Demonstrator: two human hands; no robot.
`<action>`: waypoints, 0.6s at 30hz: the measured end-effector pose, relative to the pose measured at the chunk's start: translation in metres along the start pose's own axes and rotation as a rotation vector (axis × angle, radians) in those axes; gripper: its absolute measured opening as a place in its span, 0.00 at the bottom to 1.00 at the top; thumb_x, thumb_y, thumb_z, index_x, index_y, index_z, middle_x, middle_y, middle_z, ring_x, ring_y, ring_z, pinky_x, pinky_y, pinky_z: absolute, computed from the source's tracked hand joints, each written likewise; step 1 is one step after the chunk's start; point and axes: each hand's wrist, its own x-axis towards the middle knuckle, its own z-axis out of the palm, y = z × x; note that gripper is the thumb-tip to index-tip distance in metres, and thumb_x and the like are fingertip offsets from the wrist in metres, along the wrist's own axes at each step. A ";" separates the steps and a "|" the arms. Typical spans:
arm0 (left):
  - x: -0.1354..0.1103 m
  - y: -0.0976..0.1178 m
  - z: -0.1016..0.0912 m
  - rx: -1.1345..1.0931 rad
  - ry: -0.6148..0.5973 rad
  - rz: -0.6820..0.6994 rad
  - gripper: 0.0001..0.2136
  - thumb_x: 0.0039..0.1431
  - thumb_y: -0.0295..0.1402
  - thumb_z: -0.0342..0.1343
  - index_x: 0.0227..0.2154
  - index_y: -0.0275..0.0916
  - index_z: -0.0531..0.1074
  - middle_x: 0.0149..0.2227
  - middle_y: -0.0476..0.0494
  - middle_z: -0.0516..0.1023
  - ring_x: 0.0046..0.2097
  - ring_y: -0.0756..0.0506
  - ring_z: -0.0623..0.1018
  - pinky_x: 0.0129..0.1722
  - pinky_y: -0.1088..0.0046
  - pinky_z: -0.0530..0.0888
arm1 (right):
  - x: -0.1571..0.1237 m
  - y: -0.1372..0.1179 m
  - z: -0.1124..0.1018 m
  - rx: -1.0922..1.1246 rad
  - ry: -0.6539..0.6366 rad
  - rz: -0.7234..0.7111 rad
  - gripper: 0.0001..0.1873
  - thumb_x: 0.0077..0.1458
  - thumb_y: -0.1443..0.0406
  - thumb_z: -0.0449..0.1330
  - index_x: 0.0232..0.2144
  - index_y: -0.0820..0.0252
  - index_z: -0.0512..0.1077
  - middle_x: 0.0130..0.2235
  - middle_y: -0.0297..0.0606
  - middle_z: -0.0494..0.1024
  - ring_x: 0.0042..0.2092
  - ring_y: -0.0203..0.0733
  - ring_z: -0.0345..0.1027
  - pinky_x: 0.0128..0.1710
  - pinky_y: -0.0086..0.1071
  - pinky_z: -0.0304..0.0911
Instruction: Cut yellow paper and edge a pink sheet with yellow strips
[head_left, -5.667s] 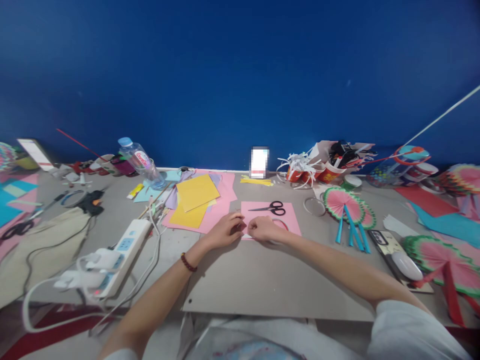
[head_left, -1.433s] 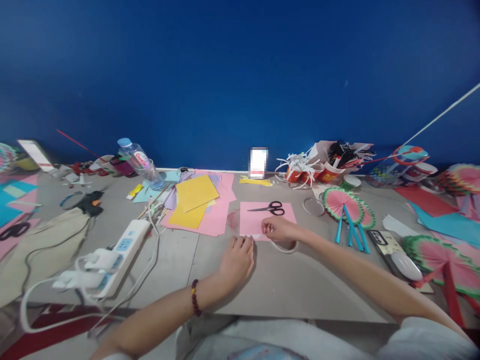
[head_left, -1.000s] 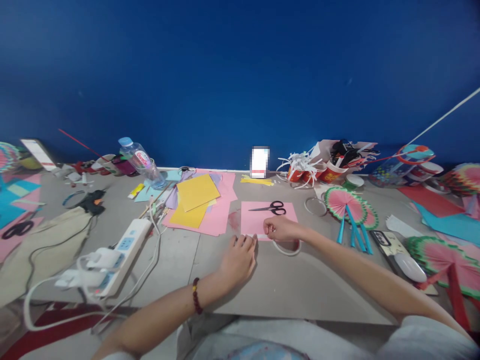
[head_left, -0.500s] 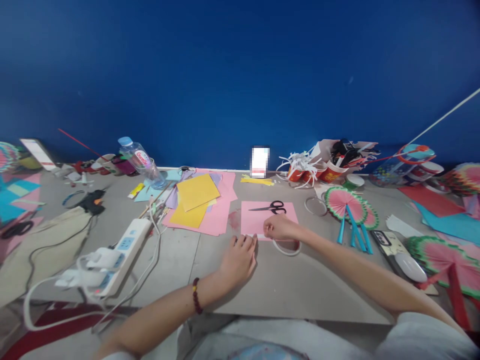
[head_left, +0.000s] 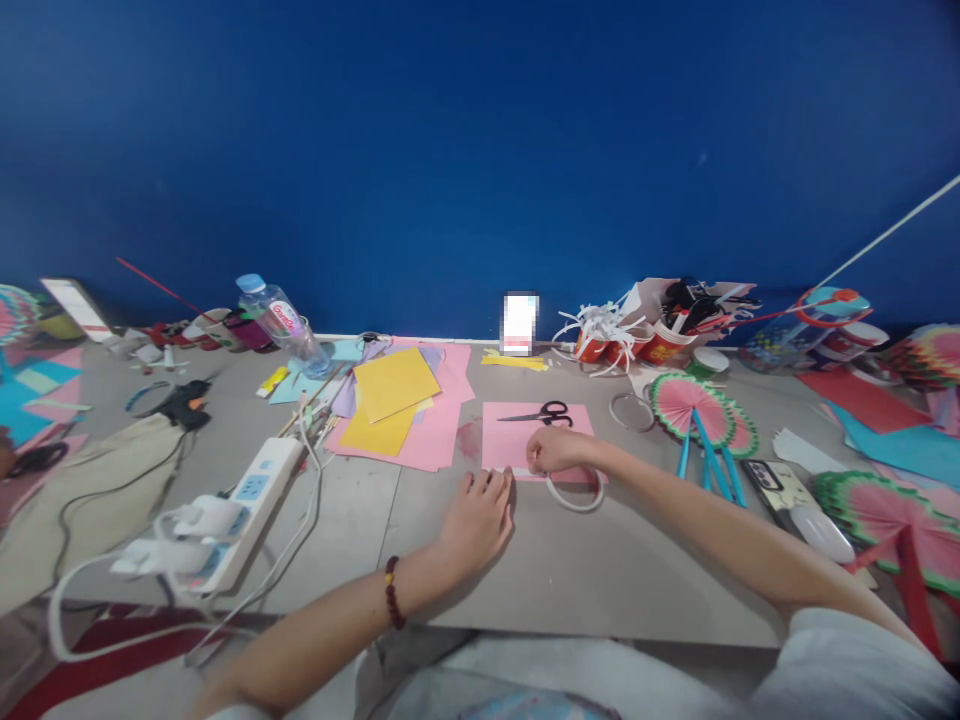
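Note:
A pink paper sheet (head_left: pixel 517 435) lies on the grey table (head_left: pixel 570 560) with black scissors (head_left: pixel 541 413) on its far part. My right hand (head_left: pixel 553 450) rests on the sheet's near edge, fingers curled in a pinch on something small that I cannot make out. A white tape ring (head_left: pixel 576 492) lies just under and behind that hand. My left hand (head_left: pixel 477 518) lies flat on the table just left of the sheet's near corner, fingers stretched toward it, holding nothing.
Yellow and pink sheets (head_left: pixel 397 405) lie to the left, with a power strip (head_left: pixel 241 500), cables, a glue gun (head_left: pixel 178 403) and a water bottle (head_left: pixel 281 322) beyond. On the right are folded paper fans (head_left: pixel 697 410), a phone (head_left: pixel 772 485) and red cups (head_left: pixel 637 345) with scraps.
My left hand has pulled back from the pink sheet and now lies flat on the table. My right hand has shifted slightly right along the sheet's near edge; the tape ring has come into view.

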 end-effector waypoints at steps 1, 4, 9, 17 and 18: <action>0.000 0.000 0.000 0.002 0.003 -0.003 0.24 0.60 0.31 0.46 0.59 0.29 0.59 0.47 0.35 0.71 0.46 0.40 0.69 0.44 0.61 0.65 | 0.000 0.000 -0.001 -0.004 -0.011 0.002 0.12 0.44 0.68 0.57 0.32 0.60 0.78 0.35 0.37 0.82 0.38 0.40 0.72 0.35 0.26 0.56; -0.001 0.001 0.001 0.009 0.009 -0.002 0.23 0.60 0.31 0.47 0.58 0.28 0.60 0.47 0.34 0.71 0.46 0.39 0.69 0.44 0.61 0.65 | 0.000 -0.003 -0.004 -0.024 -0.030 0.008 0.12 0.43 0.69 0.57 0.31 0.61 0.79 0.34 0.37 0.82 0.39 0.40 0.72 0.38 0.27 0.56; -0.002 0.002 0.001 0.025 0.030 0.016 0.22 0.61 0.31 0.47 0.57 0.28 0.61 0.47 0.33 0.70 0.47 0.39 0.69 0.44 0.61 0.65 | -0.004 -0.011 -0.009 -0.064 -0.048 0.022 0.12 0.43 0.69 0.58 0.31 0.61 0.79 0.35 0.37 0.82 0.41 0.43 0.72 0.42 0.30 0.56; -0.002 0.001 0.003 0.018 0.034 0.015 0.21 0.62 0.31 0.45 0.56 0.28 0.63 0.48 0.33 0.71 0.48 0.38 0.69 0.45 0.60 0.65 | -0.004 -0.014 -0.002 -0.119 0.013 0.052 0.13 0.43 0.70 0.57 0.31 0.62 0.79 0.36 0.42 0.81 0.41 0.45 0.72 0.42 0.31 0.57; -0.002 0.001 0.004 0.016 0.035 0.014 0.21 0.62 0.31 0.45 0.56 0.28 0.63 0.49 0.33 0.71 0.49 0.38 0.69 0.46 0.60 0.65 | -0.004 -0.014 -0.001 -0.124 0.022 0.056 0.12 0.43 0.69 0.57 0.31 0.62 0.78 0.36 0.43 0.81 0.40 0.45 0.72 0.42 0.32 0.57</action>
